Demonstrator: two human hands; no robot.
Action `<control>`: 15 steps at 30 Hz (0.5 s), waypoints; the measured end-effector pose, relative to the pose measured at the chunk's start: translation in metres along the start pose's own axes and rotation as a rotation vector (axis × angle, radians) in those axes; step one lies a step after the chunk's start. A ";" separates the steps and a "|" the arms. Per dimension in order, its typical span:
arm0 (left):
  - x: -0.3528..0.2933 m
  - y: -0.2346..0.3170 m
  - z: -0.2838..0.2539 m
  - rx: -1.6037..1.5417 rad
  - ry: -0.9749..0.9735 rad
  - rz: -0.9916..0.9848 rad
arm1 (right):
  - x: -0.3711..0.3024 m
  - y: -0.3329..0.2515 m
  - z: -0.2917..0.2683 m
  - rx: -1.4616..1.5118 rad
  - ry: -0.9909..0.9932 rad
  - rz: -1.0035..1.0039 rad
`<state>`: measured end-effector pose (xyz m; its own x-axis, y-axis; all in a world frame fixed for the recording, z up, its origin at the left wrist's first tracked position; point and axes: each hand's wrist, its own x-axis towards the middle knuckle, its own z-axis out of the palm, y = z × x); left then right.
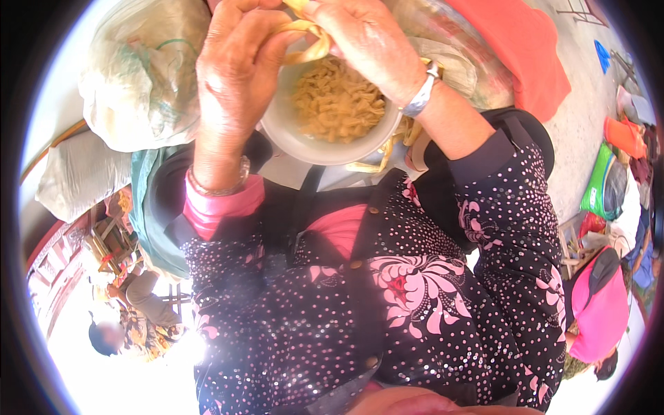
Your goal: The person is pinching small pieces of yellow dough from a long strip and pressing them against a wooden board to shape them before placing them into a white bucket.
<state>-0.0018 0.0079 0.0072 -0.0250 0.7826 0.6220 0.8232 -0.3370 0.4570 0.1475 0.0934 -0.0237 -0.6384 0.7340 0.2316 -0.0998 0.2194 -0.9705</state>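
My left hand (235,72) and my right hand (373,52) are close together at the top of the view, fingers closed. Between them they hold a bent, pale yellow strip (317,47), soft and flat; its exact kind I cannot make out. Below the hands is a white bowl (277,124), partly covered by my left hand. Small yellowish-brown pieces (339,100) are heaped in the bowl. More yellow strips (377,164) lie by the bowl's lower right rim. Some fingertips are cut off by the upper edge.
A bulging whitish plastic sack (142,76) is to the left, with another pale sack (83,173) below it. Red cloth (519,48) spreads at the upper right. One person (142,318) is at the far left, another in pink (600,311) at the far right.
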 end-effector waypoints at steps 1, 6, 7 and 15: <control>0.001 0.004 -0.003 0.031 -0.009 0.026 | 0.000 0.001 -0.002 0.015 -0.056 -0.003; -0.002 0.004 -0.005 -0.090 -0.050 0.007 | 0.002 0.005 -0.011 0.091 -0.245 0.099; -0.005 0.001 -0.004 -0.128 -0.077 -0.029 | 0.004 0.002 -0.013 0.061 -0.274 0.134; -0.006 -0.003 -0.002 -1.356 -0.112 -0.701 | 0.003 -0.033 -0.016 -0.127 -0.176 -0.026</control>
<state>-0.0054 0.0035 0.0029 -0.0828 0.9964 0.0187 -0.4599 -0.0549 0.8863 0.1608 0.0987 0.0103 -0.7615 0.6059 0.2301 -0.0277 0.3242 -0.9456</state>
